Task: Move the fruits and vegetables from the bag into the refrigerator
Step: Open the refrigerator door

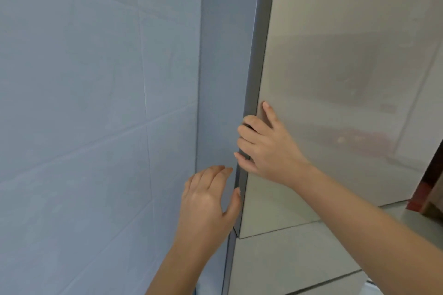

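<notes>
Head view: refrigerator (335, 79) door shut, right hand (266, 143) curled over its left edge, left hand (208, 199) open and empty just beside it; bag and produce out of sight, so judged barely begun, all transfers left.

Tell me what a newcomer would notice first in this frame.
The eye lands on the right hand at centre, its fingers curled around the left edge of the tall refrigerator door, thumb flat on the door's front. Just below and left of it, the left hand is spread open beside that same edge. A pale blue tiled wall fills the left half; no bag or produce is in view.
</notes>
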A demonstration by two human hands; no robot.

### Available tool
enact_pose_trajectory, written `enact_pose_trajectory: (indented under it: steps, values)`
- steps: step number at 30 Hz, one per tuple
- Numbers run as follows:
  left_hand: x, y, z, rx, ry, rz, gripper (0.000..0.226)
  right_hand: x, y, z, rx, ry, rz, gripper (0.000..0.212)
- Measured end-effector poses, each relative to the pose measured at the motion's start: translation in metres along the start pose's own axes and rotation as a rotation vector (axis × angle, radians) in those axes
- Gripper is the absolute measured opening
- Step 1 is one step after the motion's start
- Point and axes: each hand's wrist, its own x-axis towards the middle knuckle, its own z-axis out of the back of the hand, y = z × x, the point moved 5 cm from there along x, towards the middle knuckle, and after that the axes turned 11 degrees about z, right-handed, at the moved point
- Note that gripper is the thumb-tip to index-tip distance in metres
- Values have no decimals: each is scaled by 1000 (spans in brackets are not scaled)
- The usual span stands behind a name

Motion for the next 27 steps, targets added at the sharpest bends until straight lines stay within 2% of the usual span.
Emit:
enact_pose_trajectory:
  steps: [6, 13, 22, 27]
  values:
    - [-21, -11, 13, 12, 18, 8, 45, -26, 9, 49, 20, -91, -45, 19]
    - [-67, -74, 24, 5, 50, -38, 44, -80, 12, 135, 21, -133, -76, 17]
    - [-145, -183, 12, -74, 137, -99, 46, -173, 6, 242, 52, -4, -150, 19]
    - [-176, -241, -5, -91, 227, -135, 53, -228, -3, 282, -8, 159, -214, 36]
